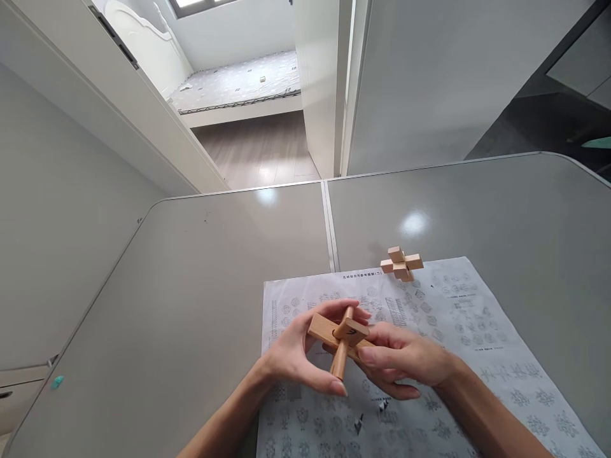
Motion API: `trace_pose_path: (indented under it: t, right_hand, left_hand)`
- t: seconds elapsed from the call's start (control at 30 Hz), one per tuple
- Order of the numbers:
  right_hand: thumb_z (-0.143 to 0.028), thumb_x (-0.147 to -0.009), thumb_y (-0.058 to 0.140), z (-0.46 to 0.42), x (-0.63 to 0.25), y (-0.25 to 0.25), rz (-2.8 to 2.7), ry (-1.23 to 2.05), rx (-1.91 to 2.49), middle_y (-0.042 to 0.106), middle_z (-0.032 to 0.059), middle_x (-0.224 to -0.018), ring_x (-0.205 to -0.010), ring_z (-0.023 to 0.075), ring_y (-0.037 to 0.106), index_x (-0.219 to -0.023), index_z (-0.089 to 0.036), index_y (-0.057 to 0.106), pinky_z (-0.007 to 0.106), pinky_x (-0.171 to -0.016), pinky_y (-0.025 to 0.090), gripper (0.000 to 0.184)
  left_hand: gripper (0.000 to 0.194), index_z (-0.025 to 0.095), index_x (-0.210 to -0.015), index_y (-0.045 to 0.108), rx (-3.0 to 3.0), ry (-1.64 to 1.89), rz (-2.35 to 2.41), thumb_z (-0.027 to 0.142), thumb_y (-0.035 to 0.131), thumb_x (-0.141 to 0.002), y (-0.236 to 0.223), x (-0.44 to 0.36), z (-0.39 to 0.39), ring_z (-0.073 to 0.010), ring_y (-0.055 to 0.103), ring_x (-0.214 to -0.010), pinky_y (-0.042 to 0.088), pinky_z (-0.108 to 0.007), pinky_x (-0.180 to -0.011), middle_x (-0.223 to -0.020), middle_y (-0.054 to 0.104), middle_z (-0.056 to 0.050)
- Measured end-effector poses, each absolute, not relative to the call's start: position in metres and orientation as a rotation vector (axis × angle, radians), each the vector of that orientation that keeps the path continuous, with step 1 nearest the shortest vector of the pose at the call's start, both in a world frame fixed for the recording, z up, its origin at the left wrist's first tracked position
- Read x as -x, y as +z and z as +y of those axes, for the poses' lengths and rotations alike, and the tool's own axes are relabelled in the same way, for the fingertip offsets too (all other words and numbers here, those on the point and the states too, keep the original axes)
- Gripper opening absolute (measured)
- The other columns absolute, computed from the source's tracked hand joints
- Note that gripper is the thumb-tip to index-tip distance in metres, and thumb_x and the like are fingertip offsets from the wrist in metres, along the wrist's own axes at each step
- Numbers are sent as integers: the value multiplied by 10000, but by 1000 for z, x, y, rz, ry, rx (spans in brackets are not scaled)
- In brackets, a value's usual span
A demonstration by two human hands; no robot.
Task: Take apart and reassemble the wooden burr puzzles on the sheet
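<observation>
Both my hands hold a wooden puzzle [340,337] made of a flat bar crossed by a round peg, just above a printed instruction sheet [458,318]. My left hand [298,356] curls round the bar's left end, thumb below and fingers above. From the right, my right hand [405,362] grips the puzzle's other end. A second, small cross-shaped wooden puzzle [401,263] lies on the far edge of the sheet, beyond my right hand and untouched.
The sheet lies on a grey table [191,286] with a seam [329,222] down its middle and rounded far corners. Beyond it are a white wall, an open doorway to a room with wooden floor, and a dark area at far right.
</observation>
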State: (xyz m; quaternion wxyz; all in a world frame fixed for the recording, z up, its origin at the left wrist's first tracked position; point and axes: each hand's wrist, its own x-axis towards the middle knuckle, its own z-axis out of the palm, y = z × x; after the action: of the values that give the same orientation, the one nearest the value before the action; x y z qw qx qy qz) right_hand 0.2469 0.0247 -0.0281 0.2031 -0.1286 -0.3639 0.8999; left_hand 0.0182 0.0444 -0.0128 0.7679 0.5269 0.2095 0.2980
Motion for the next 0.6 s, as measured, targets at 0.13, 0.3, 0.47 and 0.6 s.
trace_pose_path:
  t: [0.13, 0.3, 0.47, 0.6]
  right_hand:
    - [-473, -1036, 657, 24, -245, -31, -964, 2487, 397, 361, -139, -516, -322, 41, 398, -787, -197, 491, 141, -322, 320, 407]
    - [-486, -1006, 691, 24, -241, -30, -867, 2481, 431, 483, -99, -536, -331, 60, 480, -824, -172, 556, 140, -305, 364, 387]
    - [-473, -996, 703, 26, -240, -19, -886, 2456, 525, 705, 76, -909, -708, 191, 771, -1171, -123, 678, 133, -320, 475, 393]
    - [-455, -1040, 635, 27, -240, -18, -952, 2454, 486, 717, 184, -1165, -925, 262, 804, -1398, -118, 632, 137, -353, 522, 492]
  left_hand:
    - [1062, 258, -1481, 597, -1188, 720, 517, 429, 1033, -528, -14, -18, 43, -418, 618, -1319, 462, -589, -1161, -1425, 657, -159]
    - [1058, 264, -1487, 589, -1262, 784, 553, 459, 1020, -541, -16, -18, 43, -411, 621, -1307, 470, -587, -1157, -1442, 642, -152]
    - [1050, 277, -1486, 582, -1265, 808, 545, 458, 1022, -550, -16, -18, 43, -395, 623, -1297, 501, -554, -1126, -1468, 618, -153]
    - [1058, 278, -1472, 595, -1278, 828, 547, 462, 1032, -526, -15, -18, 43, -372, 622, -1275, 501, -521, -1120, -1423, 638, -135]
